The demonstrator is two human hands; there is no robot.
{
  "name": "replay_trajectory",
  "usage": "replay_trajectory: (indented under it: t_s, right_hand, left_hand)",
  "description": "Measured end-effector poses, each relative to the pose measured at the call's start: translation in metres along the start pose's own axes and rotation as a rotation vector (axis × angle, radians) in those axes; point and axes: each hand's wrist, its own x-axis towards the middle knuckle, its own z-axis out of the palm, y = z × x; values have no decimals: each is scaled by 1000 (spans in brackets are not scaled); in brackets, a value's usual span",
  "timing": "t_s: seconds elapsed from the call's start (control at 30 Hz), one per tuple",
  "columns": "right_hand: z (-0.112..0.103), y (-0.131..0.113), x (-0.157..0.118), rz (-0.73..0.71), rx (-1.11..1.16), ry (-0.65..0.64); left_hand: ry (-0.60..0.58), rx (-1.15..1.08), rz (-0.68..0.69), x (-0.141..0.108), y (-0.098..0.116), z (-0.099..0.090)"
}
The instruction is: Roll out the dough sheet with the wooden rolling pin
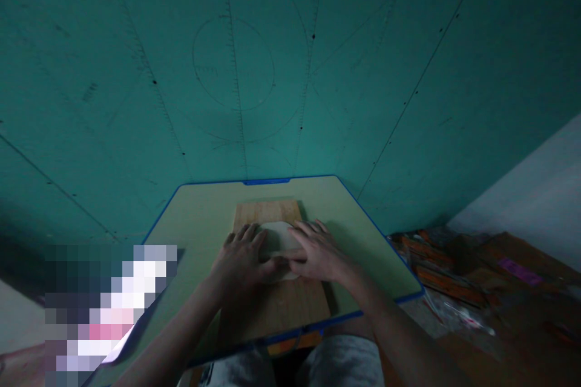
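Observation:
A flat, round, pale piece that looks like dough (278, 234) lies on a wooden board (290, 305). On its left side rests my left hand (245, 257), fingers spread and thumb reaching in across the near part. My right hand (315, 248) lies over the right side with its fingers apart, the thumb side close to the left thumb. Both hands touch the pale piece, and parts of its edge are hidden beneath them.
The board lies on a light table (200, 211) with a blue rim, against a green wall (272, 72) with drawn lines. At the left edge is a bright pixelated object (136, 296). Cardboard (521, 254) and plastic wrapping (463, 314) lie on the floor at right.

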Motion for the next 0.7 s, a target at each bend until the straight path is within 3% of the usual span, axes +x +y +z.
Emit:
replay_trajectory:
  t_s: [0.33,0.7]
  right_hand:
    - [1,-3,-2,-8,-45,88]
    - [0,-6,-4,9,-72,124]
  left_hand:
    - [-33,8,-25,1,5,-5]
    - [42,8,10,0,3,-1]
